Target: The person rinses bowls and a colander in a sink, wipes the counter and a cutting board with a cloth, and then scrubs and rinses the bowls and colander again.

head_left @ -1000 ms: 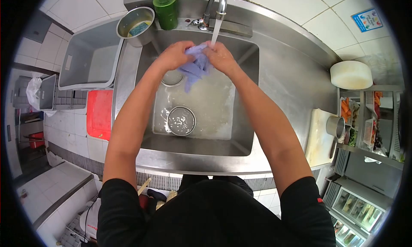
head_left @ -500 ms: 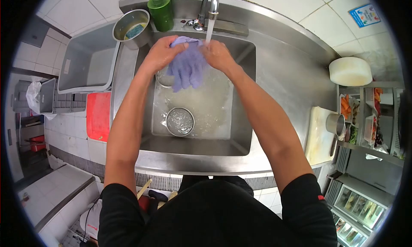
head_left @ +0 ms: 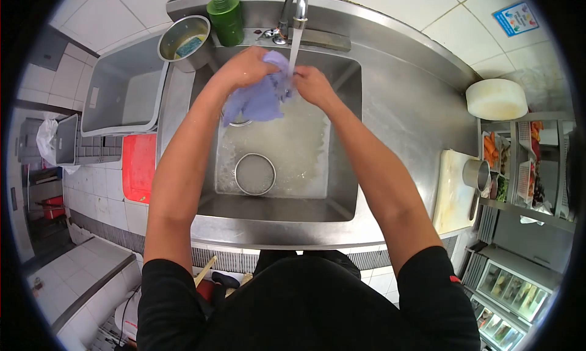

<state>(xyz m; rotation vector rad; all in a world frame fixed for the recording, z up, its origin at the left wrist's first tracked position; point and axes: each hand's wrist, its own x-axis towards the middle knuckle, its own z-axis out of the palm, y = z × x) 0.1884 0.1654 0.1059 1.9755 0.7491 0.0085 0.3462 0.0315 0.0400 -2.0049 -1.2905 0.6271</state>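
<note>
A wet purple cloth (head_left: 256, 101) hangs over the sink (head_left: 281, 209), partly under the water running from the faucet (head_left: 299, 9). My left hand (head_left: 249, 67) is closed on its upper part. On the other side of the stream, my right hand (head_left: 311, 84) pinches the cloth's edge. A round metal ring-shaped container (head_left: 255, 174) sits in the cloudy water at the bottom of the sink. Another round metal piece (head_left: 240, 123) shows only its rim beneath the cloth.
Behind the sink stand a metal pot (head_left: 186, 43) with a sponge inside and a green pump bottle (head_left: 225, 18). A grey tub (head_left: 125, 85) and red board (head_left: 138, 168) lie left. Rightward are a white cutting board (head_left: 455, 192), small metal pot (head_left: 475, 175) and round white block (head_left: 497, 99).
The cloth has swung left and spread out, with its right edge now in the water stream. My left hand has turned over it and my right hand has dropped slightly.
</note>
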